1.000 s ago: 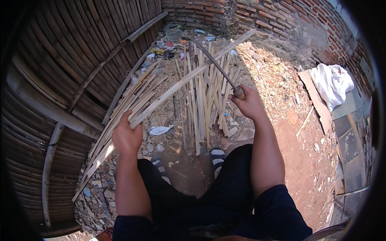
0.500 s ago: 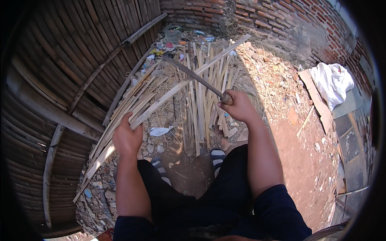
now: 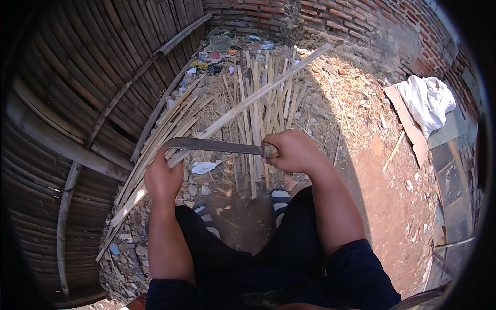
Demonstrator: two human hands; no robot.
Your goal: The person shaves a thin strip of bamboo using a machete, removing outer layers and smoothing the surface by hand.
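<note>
My left hand [image 3: 164,174] is closed around the near end of a long pale wooden strip [image 3: 258,94], which slants up and away to the right. In my right hand [image 3: 292,150] is the wooden handle of a machete [image 3: 217,145]. Its dark blade points left and lies across the strip close to my left hand, with the tip by my left fingers. Whether the edge touches the wood I cannot tell. Beyond and below lie several loose wooden strips [image 3: 256,124] on the ground. Another bundle of strips [image 3: 170,121] lies on the left, partly behind my left hand.
A slatted bamboo wall [image 3: 57,129] rises on the left, a brick wall [image 3: 356,26] at the back. Litter and rubble cover the ground, with a white scrap [image 3: 205,167] near my left foot. On the right, a white sack [image 3: 428,103] rests beside cardboard [image 3: 407,121].
My right hand has come nearer and slightly left, swinging the blade down from the far part of the strip toward my left hand. The left hand keeps its hold.
</note>
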